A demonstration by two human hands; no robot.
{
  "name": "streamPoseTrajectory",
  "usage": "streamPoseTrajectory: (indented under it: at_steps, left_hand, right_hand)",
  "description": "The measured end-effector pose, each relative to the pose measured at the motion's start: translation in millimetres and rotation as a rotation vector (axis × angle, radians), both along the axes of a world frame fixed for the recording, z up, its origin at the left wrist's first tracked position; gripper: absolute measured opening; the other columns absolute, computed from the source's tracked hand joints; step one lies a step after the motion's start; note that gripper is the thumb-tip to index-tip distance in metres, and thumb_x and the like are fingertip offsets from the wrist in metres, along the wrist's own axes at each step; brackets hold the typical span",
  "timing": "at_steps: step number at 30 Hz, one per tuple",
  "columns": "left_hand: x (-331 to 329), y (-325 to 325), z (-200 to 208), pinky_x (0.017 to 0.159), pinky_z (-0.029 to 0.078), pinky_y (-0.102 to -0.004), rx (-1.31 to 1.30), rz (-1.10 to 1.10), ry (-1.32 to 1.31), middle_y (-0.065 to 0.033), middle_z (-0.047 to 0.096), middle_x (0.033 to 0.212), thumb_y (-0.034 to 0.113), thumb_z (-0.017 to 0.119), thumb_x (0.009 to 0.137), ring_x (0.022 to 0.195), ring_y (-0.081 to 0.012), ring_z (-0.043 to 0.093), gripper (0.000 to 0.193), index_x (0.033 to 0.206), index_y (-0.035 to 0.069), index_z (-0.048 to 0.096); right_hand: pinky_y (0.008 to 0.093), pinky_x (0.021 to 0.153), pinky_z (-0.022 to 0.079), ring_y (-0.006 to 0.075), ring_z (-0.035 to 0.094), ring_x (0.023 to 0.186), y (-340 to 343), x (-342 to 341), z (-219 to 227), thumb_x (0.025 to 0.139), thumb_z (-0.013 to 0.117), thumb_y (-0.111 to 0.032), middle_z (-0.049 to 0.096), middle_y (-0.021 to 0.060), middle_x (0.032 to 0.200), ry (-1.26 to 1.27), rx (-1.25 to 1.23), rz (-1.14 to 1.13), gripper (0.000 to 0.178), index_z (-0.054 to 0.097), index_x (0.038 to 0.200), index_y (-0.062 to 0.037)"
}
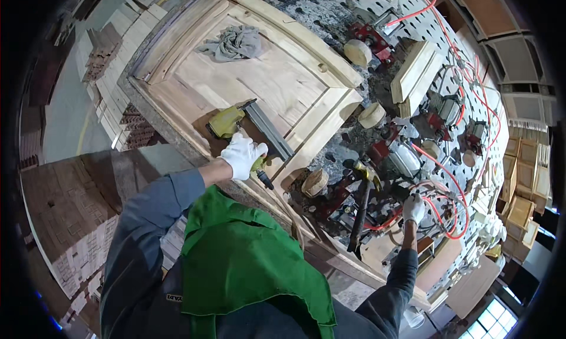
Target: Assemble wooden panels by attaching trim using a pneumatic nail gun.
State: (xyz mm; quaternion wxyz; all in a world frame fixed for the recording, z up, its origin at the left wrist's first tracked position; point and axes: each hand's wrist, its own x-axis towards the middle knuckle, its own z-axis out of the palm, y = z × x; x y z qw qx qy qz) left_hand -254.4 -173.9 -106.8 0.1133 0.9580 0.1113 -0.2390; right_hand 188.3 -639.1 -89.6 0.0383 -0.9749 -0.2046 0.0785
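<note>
My left hand [240, 155], in a white glove, is wrapped round the grip of a yellow-green nail gun [226, 122]. The gun's long grey magazine [268, 128] lies across a pale wooden panel door [259, 73], and a hose runs down from its handle. A crumpled grey rag [234, 42] rests on the door's far part. Out to the right, my right hand [414, 209], also gloved in white, is closed among red hoses and dark metal fittings; what its fingers grip is hidden. A hammer [364, 200] with a dark handle lies to the left of that hand.
Several red and silver air clamps [405, 160] sit on the perforated metal table [466, 62], with round wood blocks [372, 115] between them. Orange-red hoses [451, 168] loop over its right side. Wooden strips [416, 76] lie beyond the door. Stacked boards [115, 73] stand at left.
</note>
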Motion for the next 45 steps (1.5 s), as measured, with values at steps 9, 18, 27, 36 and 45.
streamPoseTrajectory:
  at_steps: [9,18,27,36,45]
  left_hand:
    - [-47,78,-11,0.098,0.037,-0.0481,0.045,0.097,-0.224,-0.0079,0.067,0.1,0.018,0.073,0.068,0.094,-0.0327,0.063,0.06,0.126,0.018,0.057]
    - [-59,47,25,0.109,0.031,-0.0549,0.072,0.255,-0.188,-0.0107,0.067,0.106,0.035,0.073,0.076,0.101,-0.0328,0.063,0.063,0.134,0.014,0.059]
    - [-51,43,21,0.109,0.03,-0.0588,0.166,0.318,-0.32,-0.0087,0.07,0.091,0.046,0.065,0.085,0.096,-0.0313,0.064,0.04,0.108,0.013,0.067]
    - [-47,46,29,0.112,0.029,-0.0587,0.122,0.384,-0.133,-0.0093,0.071,0.099,0.041,0.065,0.085,0.103,-0.0305,0.063,0.037,0.107,0.012,0.068]
    - [-54,47,25,0.111,0.029,-0.0591,0.103,0.396,-0.209,-0.0105,0.068,0.09,0.038,0.063,0.084,0.098,-0.0312,0.062,0.03,0.099,0.012,0.066]
  right_hand:
    - [0.0531,0.07,0.053,0.0458,0.066,0.077,-9,-11,4,0.096,0.051,-0.029,0.071,0.024,0.086,-0.128,0.088,-0.132,0.031,0.07,0.102,-0.0051]
    - [0.0513,0.069,0.053,0.0445,0.065,0.075,-5,-44,38,0.096,0.053,-0.026,0.072,0.0233,0.087,-0.004,0.522,-0.172,0.029,0.07,0.102,-0.0036]
    - [0.0482,0.068,0.053,0.042,0.064,0.072,-1,-14,67,0.095,0.054,-0.021,0.072,0.0215,0.088,0.507,1.038,-0.347,0.025,0.069,0.102,-0.0028]
    - [0.0436,0.063,0.05,0.0354,0.059,0.064,-22,-15,29,0.093,0.058,-0.018,0.069,0.0186,0.08,0.739,1.216,-0.404,0.02,0.068,0.094,-0.0013]
    - [0.0366,0.054,0.046,0.0224,0.051,0.053,15,-38,36,0.089,0.062,-0.017,0.062,0.011,0.063,0.382,0.546,-0.407,0.022,0.065,0.077,0.0016]
